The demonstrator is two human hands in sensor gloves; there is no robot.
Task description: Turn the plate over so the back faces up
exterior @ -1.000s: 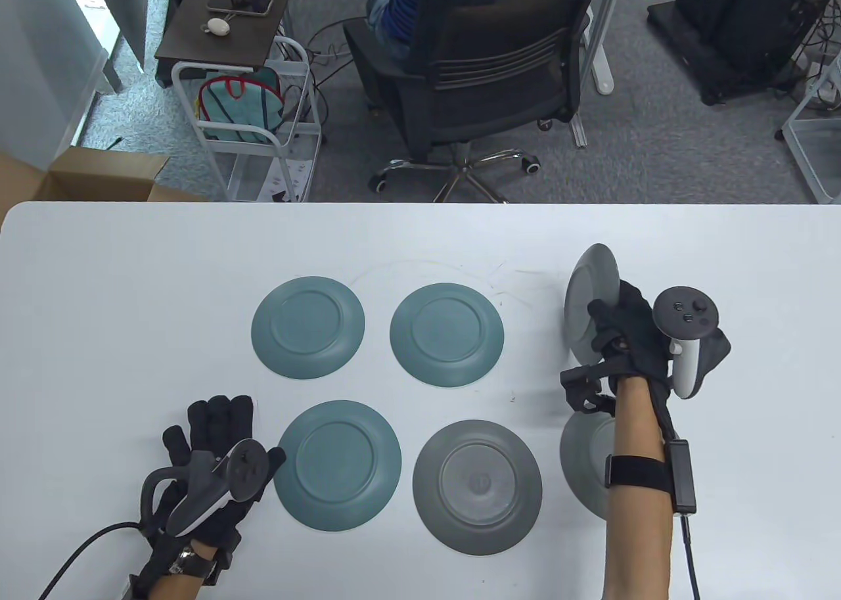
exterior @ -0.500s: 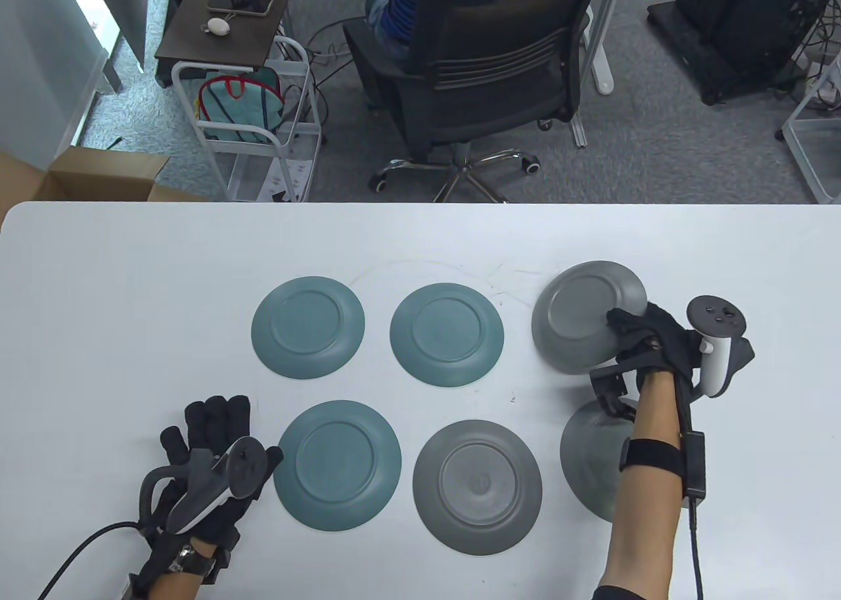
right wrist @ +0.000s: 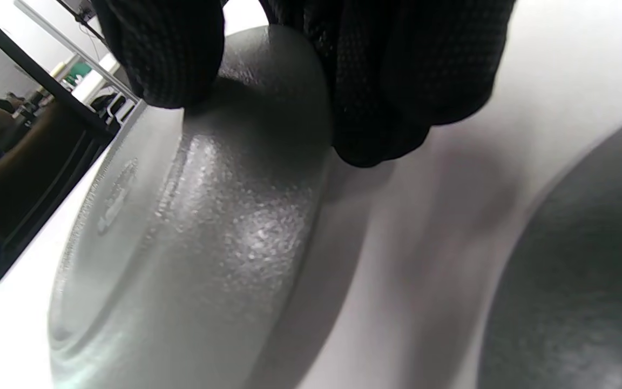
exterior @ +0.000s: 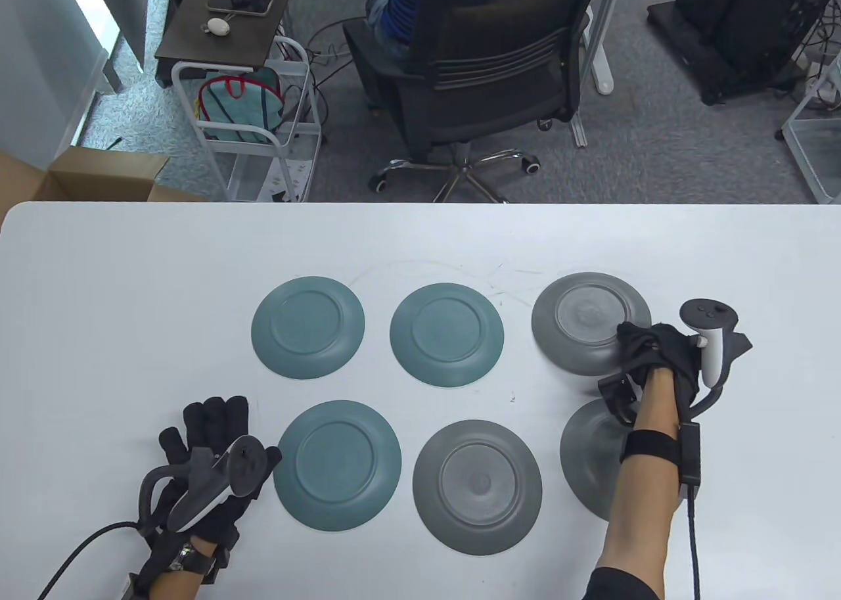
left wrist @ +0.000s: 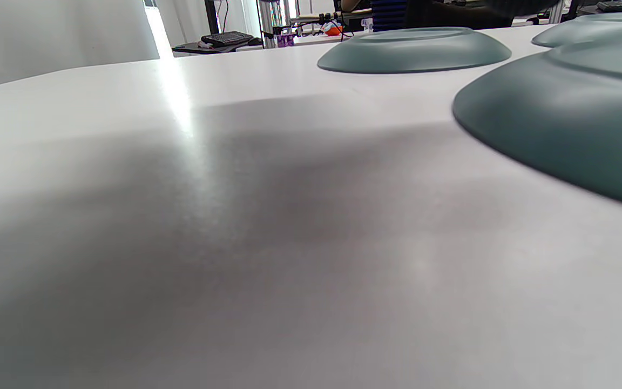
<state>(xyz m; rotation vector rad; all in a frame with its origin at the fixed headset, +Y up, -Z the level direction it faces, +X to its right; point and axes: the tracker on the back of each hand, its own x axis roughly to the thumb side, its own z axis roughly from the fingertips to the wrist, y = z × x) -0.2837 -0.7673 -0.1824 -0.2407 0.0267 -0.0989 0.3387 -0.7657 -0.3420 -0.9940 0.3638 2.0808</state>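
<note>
A grey plate (exterior: pixel 587 321) lies back up at the far right of the white table (exterior: pixel 98 298). My right hand (exterior: pixel 647 353) grips its near right rim. In the right wrist view the thumb sits on the plate's (right wrist: pixel 181 243) back and the fingers (right wrist: pixel 397 81) wrap its edge. My left hand (exterior: pixel 210 452) rests flat on the table at the near left, fingers spread, holding nothing. It does not show in the left wrist view.
Three teal plates (exterior: pixel 307 327) (exterior: pixel 447 334) (exterior: pixel 337 465) and a grey plate (exterior: pixel 477 486) lie back up. Another grey plate (exterior: pixel 588 459) lies partly under my right forearm. An office chair (exterior: pixel 473 68) stands beyond the far edge.
The grey plate stood on edge in my right hand a second ago. It has tipped over leftward and down, and now lies back up on the table. The left hand has not moved.
</note>
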